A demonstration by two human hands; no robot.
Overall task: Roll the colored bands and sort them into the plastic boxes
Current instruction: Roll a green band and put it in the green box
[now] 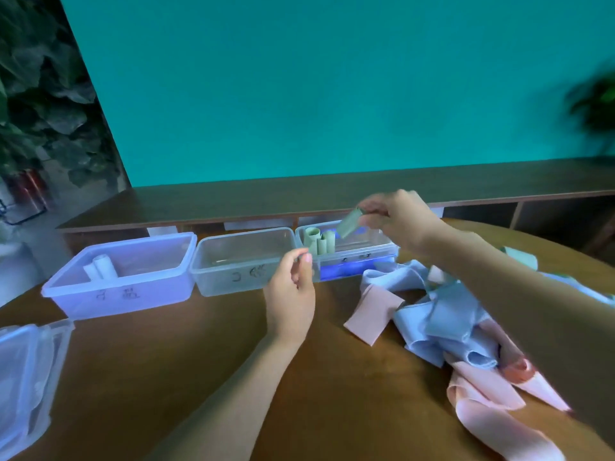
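Far left, at the bench edge: a stack of clear lids (26, 371), out of play.

Left plastic box (123, 277), purple tint, holds two pale blue rolls (101, 267) standing in its left corner. Middle box (244, 261), clear, has nothing rolled in it that I can see.

Left hand (293, 294) hovers in front of the middle box, fingers loosely curled, thumb near the forefinger, holding nothing. It is free to steady a box if needed.

Right box (346, 251) carries green rolls (319, 241) standing upright at its left end. Right hand (399, 217) hangs over it, pinching a rolled green band (349, 222) at the upper end, the roll tilted, lower end toward the box. Motion blur here; whether the roll's tail is tucked tight, I cannot tell.

Step in hand, as I judge it: dropping this green roll in with its own colour. To do it well, keep the pinch across the loose tail so it does not spring open, lower it beside the standing rolls rather than dropping from height, set it upright against them for support, then release.

Right of the boxes: a heap of unrolled blue bands (446, 314) and pink bands (372, 314) on the bench (166, 361), much work left.
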